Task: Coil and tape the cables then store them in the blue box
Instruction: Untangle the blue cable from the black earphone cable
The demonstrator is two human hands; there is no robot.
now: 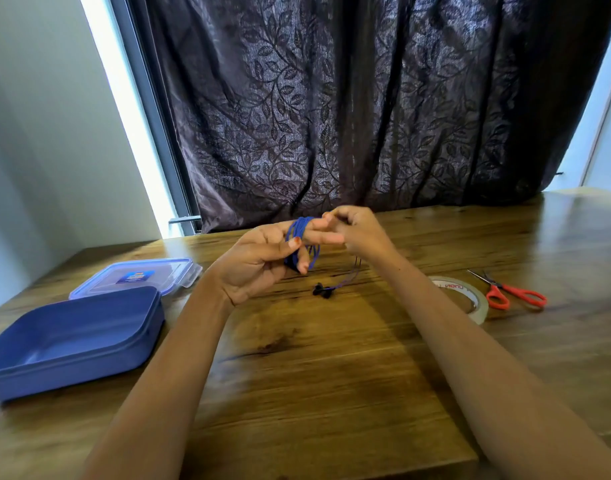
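A thin blue cable (301, 233) is wound in several loops around the outstretched fingers of my left hand (259, 263), whose thumb presses on the loops. My right hand (357, 233) is closed on the cable's free strand just past my left fingertips. That loose strand hangs down from my right hand to the table, ending in black earbuds (322, 290) lying on the wood. The open blue box (72, 344) sits at the left of the table. A roll of clear tape (468, 294) lies to the right, partly hidden by my right forearm.
The box's clear lid (137, 277) with blue clips lies behind the box. Red-handled scissors (511, 292) rest right of the tape. A dark patterned curtain (349, 109) hangs behind the wooden table (331, 375), and the table's near edge runs along the bottom.
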